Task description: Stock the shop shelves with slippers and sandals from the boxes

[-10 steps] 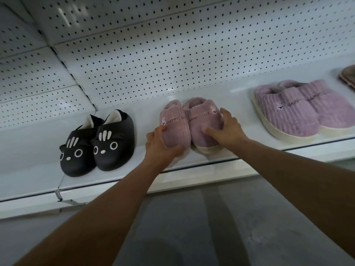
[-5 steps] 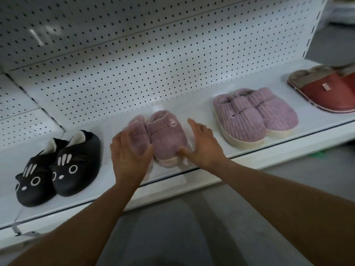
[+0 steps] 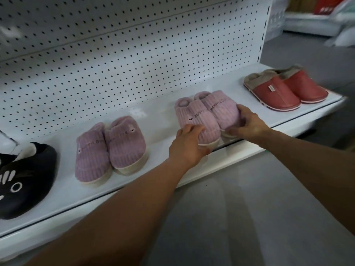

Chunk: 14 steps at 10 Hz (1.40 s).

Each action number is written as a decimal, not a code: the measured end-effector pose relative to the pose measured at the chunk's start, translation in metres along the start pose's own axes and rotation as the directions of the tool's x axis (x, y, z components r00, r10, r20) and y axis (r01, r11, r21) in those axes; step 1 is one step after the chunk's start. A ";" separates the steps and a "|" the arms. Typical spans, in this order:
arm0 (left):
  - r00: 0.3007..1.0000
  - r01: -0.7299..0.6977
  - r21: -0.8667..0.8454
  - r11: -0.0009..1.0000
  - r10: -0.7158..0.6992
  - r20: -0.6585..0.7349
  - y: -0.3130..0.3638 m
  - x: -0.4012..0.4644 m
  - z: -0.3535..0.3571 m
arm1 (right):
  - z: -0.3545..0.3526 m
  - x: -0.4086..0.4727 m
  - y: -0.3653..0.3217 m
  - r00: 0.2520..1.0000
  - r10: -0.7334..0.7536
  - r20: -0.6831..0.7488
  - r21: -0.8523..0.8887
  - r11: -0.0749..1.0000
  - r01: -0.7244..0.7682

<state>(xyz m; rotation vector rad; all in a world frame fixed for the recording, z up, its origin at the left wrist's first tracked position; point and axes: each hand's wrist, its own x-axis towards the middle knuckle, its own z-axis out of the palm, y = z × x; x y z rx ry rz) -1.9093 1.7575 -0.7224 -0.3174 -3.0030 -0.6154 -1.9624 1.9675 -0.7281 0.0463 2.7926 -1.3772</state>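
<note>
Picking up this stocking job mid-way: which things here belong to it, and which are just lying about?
In the job:
- large ribbed lilac slipper pair, gripped by left hand and right hand
- small lilac fleece slipper pair
- red slipper pair
- black cat-face slipper
- white metal shelf

Lying about:
- blurred white bundles on the floor

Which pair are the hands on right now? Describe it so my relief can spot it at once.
On the white shelf under the pegboard, it is the larger pink ribbed pair, second from the right, just left of the red slippers. Unlike the smaller pink pair further left, the left hand and right hand grip its toes.
</note>
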 end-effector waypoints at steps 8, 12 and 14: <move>0.985 0.169 0.137 0.976 -0.162 -0.062 -0.016 0.015 0.005 | 0.025 0.012 -0.019 0.999 0.008 0.046 -0.180 0.984 0.000; 0.961 0.174 -0.342 0.923 -0.235 -0.146 -0.018 -0.018 -0.012 | 0.036 -0.038 -0.029 0.965 0.104 -0.240 -0.189 0.970 -0.152; 0.961 0.201 -0.543 0.816 -0.271 -0.052 -0.033 -0.063 -0.026 | 0.055 -0.078 -0.031 0.912 0.193 -0.361 0.069 0.981 -0.180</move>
